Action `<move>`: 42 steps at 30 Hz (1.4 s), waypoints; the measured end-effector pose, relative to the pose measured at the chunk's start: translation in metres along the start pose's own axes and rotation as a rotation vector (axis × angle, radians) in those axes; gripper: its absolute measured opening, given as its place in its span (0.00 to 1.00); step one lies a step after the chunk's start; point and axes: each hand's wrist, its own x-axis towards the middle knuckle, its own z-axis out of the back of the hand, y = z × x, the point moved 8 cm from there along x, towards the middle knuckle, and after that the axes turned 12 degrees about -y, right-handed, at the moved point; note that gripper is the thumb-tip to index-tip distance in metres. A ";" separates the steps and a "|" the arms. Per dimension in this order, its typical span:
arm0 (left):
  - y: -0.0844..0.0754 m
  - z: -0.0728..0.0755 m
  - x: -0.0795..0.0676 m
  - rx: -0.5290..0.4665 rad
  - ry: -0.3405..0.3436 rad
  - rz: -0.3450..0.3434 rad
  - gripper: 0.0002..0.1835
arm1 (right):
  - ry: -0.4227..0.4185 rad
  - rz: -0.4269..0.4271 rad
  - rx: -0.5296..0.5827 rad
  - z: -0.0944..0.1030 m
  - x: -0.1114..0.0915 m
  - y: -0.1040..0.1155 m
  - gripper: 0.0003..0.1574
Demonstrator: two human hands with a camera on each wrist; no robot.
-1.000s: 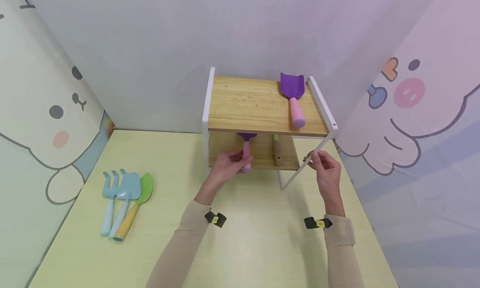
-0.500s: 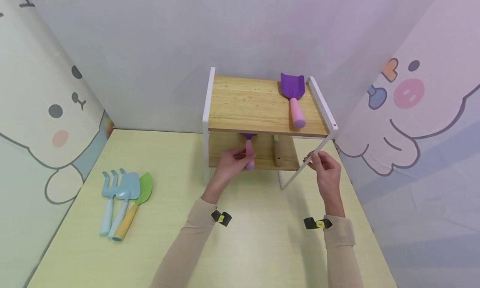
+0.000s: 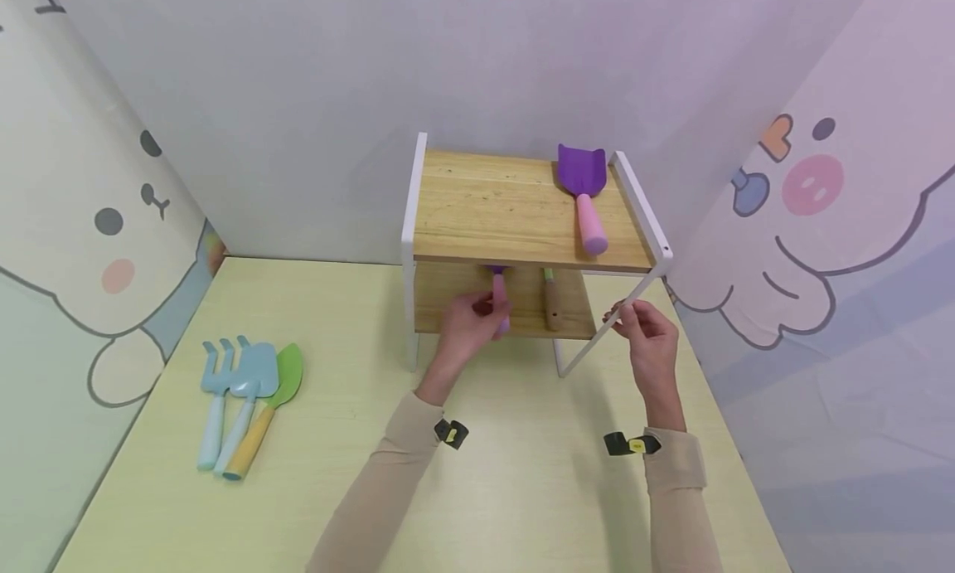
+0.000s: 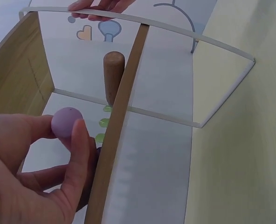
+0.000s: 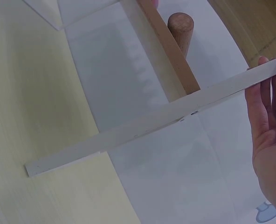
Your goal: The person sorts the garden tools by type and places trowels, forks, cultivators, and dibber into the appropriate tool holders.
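In the head view my left hand point(image 3: 470, 324) pinches the pink handle of a purple-headed garden tool point(image 3: 499, 289) at the lower shelf; the upper board hides most of its head. The left wrist view shows the handle's round end point(image 4: 67, 122) between thumb and fingers. My right hand point(image 3: 651, 332) holds the slanted white side bar point(image 5: 128, 126) of the two-tier shelf rack point(image 3: 515, 208). Right of the held tool, a wooden-handled tool point(image 3: 552, 303) with a green head lies on the lower board. A purple shovel point(image 3: 585, 191) with a pink handle rests on the top board.
On the table's left lie a light blue hand fork point(image 3: 216, 399), a light blue shovel point(image 3: 254, 378) and a green trowel point(image 3: 287, 378) with a yellow handle. A grey wall point(image 3: 298, 142) stands behind the rack, with cartoon-printed panels on both sides.
My left hand has moved slightly right and inward with the pink handle, and less of the purple head shows. My right hand stays on the bar.
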 end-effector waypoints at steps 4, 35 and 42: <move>-0.003 -0.003 0.000 0.051 -0.045 -0.069 0.13 | -0.008 -0.003 0.007 0.000 0.000 0.000 0.09; 0.004 0.023 -0.021 -0.093 -0.183 -0.093 0.12 | 0.026 0.010 -0.004 -0.002 0.001 0.000 0.09; 0.005 0.031 -0.030 -0.147 -0.204 -0.130 0.10 | 0.050 0.044 -0.051 -0.003 -0.001 0.004 0.09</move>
